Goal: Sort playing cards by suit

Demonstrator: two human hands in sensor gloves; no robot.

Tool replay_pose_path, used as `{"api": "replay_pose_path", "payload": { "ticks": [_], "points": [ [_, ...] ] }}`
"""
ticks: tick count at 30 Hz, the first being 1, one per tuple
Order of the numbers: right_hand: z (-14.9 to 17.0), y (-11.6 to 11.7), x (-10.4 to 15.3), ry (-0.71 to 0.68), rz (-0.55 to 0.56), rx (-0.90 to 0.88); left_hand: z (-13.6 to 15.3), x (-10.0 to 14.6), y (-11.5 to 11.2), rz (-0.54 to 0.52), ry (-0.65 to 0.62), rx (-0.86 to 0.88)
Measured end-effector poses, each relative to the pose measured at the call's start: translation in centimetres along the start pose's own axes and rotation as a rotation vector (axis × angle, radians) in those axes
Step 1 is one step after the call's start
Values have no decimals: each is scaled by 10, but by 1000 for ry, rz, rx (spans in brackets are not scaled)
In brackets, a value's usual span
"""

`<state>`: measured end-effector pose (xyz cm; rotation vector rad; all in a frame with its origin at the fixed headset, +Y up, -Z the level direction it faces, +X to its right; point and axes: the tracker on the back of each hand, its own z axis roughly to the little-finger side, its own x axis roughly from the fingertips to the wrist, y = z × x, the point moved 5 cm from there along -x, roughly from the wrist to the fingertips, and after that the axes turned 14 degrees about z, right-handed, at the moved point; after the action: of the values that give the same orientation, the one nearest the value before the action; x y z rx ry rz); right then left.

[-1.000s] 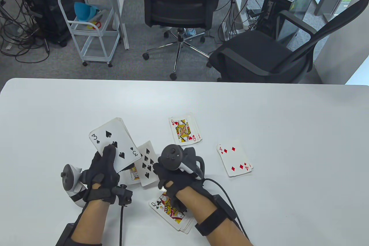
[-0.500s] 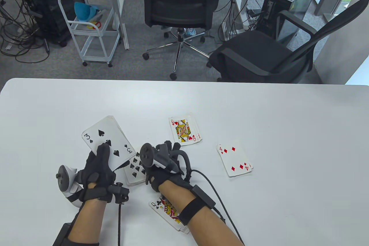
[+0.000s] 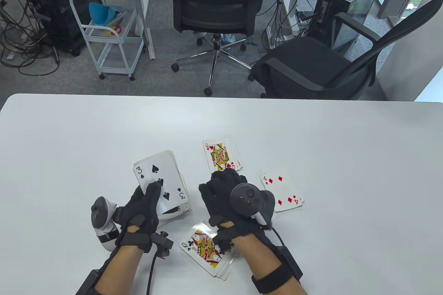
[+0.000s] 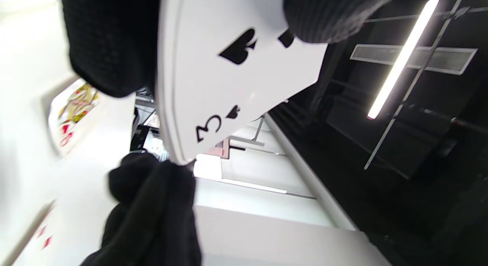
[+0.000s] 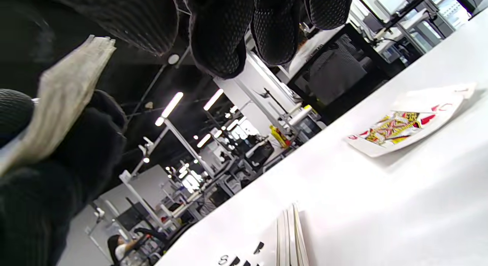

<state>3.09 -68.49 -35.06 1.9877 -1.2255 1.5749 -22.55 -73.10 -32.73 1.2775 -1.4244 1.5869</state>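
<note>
Across the bench [image 3: 311, 125] centre we are seeing hearts [image 3: 221, 156], diamonds [image 3: 282, 193] and clubs [image 3: 207, 251] piles begun. Our left hand [image 3: 140, 212] is clamping the deck [image 3: 161, 182], three of spades showing; our right hand [image 3: 226, 198] is hovering relaxed, holding nothing. Much sorting is remaining.

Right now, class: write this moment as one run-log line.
left hand: holds deck, 3 of spades on top | right hand: empty, above table | piles: queen of hearts, 4 of diamonds, queen of clubs
</note>
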Motion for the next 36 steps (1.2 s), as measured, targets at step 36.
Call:
{"api": "replay_pose_path", "payload": {
  "ticks": [36],
  "points": [
    [-11, 9, 24, -108, 79, -85, 30, -3, -28, 124, 91, -10]
  ]
}}
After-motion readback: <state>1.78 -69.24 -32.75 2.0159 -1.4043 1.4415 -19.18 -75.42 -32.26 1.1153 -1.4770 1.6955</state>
